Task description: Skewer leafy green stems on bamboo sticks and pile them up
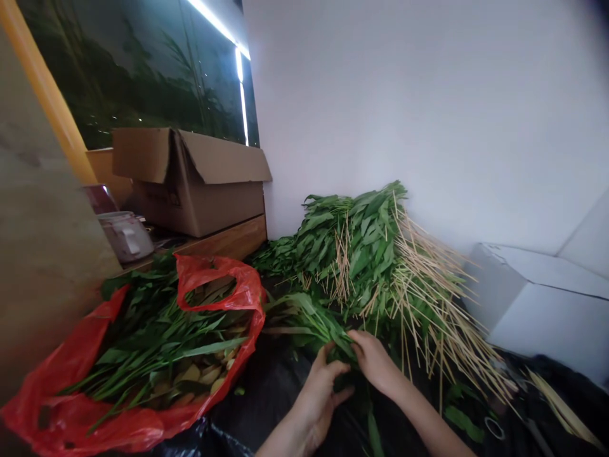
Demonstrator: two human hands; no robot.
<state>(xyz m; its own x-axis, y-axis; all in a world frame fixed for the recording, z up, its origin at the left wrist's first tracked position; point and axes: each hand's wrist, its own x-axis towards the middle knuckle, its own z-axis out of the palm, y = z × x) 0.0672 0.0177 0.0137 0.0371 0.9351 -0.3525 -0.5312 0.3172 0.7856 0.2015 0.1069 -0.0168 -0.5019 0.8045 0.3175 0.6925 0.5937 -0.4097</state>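
A bunch of long green leaves [314, 317] lies slantwise in front of me, its near end between my two hands. My right hand [375, 360] pinches that end from the right, thumb and fingers pressed together. My left hand [323, 397] curls round the bunch from below, thumb on top; part of its grip is hidden by leaf. Just to the left is an open red plastic bag [147, 422] with loose green stems and leaves [143, 343] and brownish, chip-like pieces [204, 374] in it. Behind my hands rises a heap of leafy bundles [371, 235] with thin pale sticks [428, 279] poking out rightward.
Black plastic sheeting [266, 374] covers the surface under my hands. A cardboard box [204, 197] and a white mug [126, 235] stand on a wooden ledge at the left. On the right are a white box [547, 311] and a ring-shaped thing [495, 428]. A white wall [419, 95] closes off the back.
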